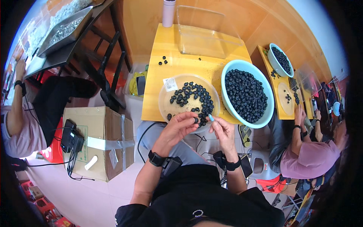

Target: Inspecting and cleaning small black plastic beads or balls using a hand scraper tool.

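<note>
Low over the near edge of a round clear plastic tray [163,99], both my hands work close together. My left hand [177,128] pinches a small black round piece [196,120] between thumb and fingertips. Just to its right, my right hand [223,130] is closed on a small light-blue thing [211,117], whose kind I cannot make out. Many similar black pieces [186,92] lie loose in the tray, mostly toward its middle and right side. A light-blue bowl [225,97] heaped with such pieces stands to the right of the tray.
The yellow table [153,87] also bears a clear plastic bin [200,47], a pink tumbler [168,13] and a few loose pieces. On the floor at left stands a taped cardboard box [85,113]. People sit at tables on both sides; another bowl [271,60] is at right.
</note>
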A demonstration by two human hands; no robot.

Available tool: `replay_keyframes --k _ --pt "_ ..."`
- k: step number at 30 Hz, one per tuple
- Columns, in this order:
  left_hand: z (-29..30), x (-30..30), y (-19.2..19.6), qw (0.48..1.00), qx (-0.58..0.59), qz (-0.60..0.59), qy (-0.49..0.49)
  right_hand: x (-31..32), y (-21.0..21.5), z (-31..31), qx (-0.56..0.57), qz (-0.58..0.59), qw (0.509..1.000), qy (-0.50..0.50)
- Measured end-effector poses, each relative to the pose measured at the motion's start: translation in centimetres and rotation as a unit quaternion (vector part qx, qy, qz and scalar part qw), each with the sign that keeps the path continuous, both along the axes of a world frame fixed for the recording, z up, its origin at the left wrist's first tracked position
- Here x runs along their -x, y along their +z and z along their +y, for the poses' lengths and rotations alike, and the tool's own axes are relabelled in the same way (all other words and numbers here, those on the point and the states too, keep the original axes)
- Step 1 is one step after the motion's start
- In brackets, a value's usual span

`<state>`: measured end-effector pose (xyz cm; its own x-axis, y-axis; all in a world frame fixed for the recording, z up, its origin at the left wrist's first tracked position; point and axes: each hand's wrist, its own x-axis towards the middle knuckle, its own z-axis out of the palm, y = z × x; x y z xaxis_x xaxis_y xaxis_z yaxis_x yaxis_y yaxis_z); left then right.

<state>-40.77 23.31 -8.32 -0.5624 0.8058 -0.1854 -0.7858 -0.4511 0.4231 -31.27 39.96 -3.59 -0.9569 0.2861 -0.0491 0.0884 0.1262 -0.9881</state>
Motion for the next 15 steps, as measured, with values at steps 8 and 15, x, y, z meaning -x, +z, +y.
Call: replay_keyframes --k 8,15 --pt "0.3 -0.4 -0.6 0.999 -0.025 -0.037 0.009 -0.2 0.7 -0.2 -0.164 0.087 0.982 0.022" --pt "0.2 -0.6 -0.6 0.999 -0.023 -0.042 0.02 -0.3 2.1 -0.8 -0.325 0.063 0.941 0.063"
